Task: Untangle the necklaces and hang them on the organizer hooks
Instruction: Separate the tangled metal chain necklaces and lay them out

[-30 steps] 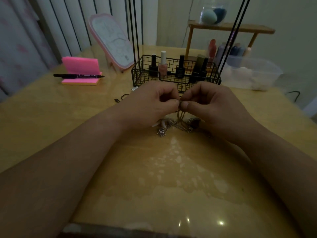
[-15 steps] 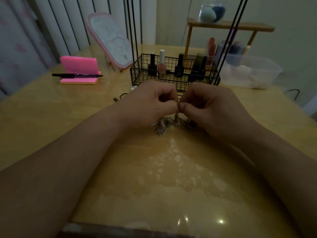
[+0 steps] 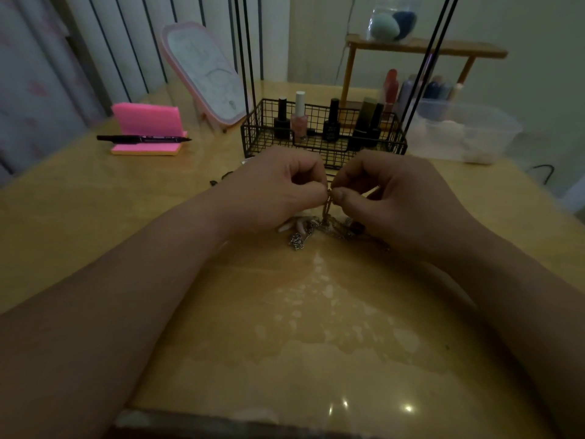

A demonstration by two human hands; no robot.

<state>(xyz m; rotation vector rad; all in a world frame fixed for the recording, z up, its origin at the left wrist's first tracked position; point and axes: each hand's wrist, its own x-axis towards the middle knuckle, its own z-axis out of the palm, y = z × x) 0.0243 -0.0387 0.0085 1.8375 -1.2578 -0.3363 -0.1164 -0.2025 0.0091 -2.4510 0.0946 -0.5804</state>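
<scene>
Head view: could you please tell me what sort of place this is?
Probably a home vanity table: nail polish bottles in a wire basket, a pink-framed tabletop mirror, and makeup sponges on a small wooden shelf.

Both hands meet over the table (image 3: 95, 223) — left hand (image 3: 278, 188) and right hand (image 3: 395, 198) each pinching the tangled necklaces (image 3: 329, 226), whose heap lies just before the wire basket (image 3: 323, 144) of nail polish bottles (image 3: 299, 117).

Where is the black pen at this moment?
In the head view the pen lies at the far left of the table, across the pink pad, left of the wire basket.
</scene>
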